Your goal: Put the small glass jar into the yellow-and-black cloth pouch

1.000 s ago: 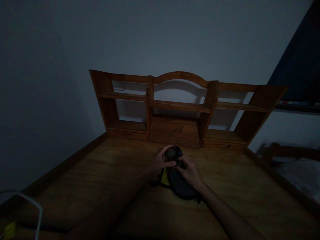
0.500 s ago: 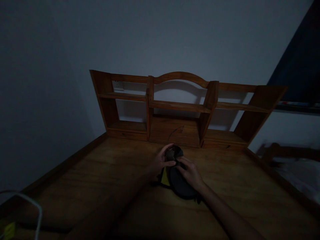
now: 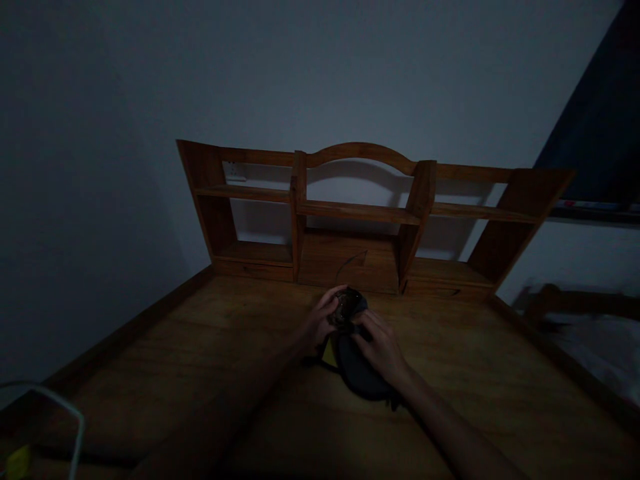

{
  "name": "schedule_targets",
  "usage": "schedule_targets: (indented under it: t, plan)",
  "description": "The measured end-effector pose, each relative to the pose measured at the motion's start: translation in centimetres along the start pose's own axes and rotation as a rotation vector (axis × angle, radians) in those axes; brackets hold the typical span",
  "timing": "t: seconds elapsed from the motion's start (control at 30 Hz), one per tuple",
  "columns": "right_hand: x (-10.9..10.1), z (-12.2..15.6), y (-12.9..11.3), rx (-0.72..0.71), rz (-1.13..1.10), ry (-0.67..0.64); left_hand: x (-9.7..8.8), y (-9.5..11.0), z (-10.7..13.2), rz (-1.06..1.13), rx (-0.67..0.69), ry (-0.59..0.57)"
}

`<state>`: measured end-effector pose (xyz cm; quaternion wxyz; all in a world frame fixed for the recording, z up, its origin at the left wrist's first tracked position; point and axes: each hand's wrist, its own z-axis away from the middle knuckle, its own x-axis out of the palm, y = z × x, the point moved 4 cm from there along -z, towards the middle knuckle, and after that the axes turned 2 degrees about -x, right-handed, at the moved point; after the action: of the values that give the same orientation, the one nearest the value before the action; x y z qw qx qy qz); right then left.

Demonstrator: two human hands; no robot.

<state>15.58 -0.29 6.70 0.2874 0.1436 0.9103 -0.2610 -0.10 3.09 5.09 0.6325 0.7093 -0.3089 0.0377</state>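
Head view: I see a dark rounded fabric pouch (image 3: 359, 372) on brown wooden desk (image 3: 200, 347)
Left hand (image 3: 320, 323): fingers gripping its top
Right hand (image 3: 383, 347): fingers gripping too

Wooden desk (image 3: 210, 373), shelf hutch (image 3: 357, 213), white cable (image 3: 75, 427)

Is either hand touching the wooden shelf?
No, the left hand and right hand both grip the dark pouch lying on the desk, apart from the shelf behind it.

Dim room: wooden desk (image 3: 200, 347) with shelf hutch (image 3: 360, 213) against pale wall (image 3: 320, 73).
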Motion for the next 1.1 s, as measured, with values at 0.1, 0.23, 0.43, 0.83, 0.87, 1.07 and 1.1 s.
schedule_targets:
  t: [0.1,0.23,0.43,0.83,0.87,1.07,1.1]
  plan:
    - [-0.1,-0.1,-0.3,0.0,0.009,-0.009,-0.4,0.3,0.1,-0.069,-0.023,0.014]
    - [-0.2,-0.1,-0.3,-0.009,-0.005,-0.017,-1.0,0.4,0.1,-0.117,-0.059,0.052]
    - [-0.3,-0.2,0.2,-0.005,-0.085,-0.012,-0.5,0.4,0.1,-0.051,-0.039,-0.028]
    - [0.4,-0.4,1.1,0.195,-0.276,0.025,0.9,0.9,0.5,-0.11,0.156,0.04]
    - [0.4,-0.4,1.1,0.211,-0.288,0.034,0.9,1.0,0.6,-0.119,0.162,0.046]
    - [0.4,-0.7,1.0,0.293,-0.369,0.047,1.0,1.2,0.8,-0.196,0.213,0.086]
    - [0.4,-0.7,1.0,0.312,-0.385,0.047,1.1,1.1,0.9,-0.202,0.215,0.087]
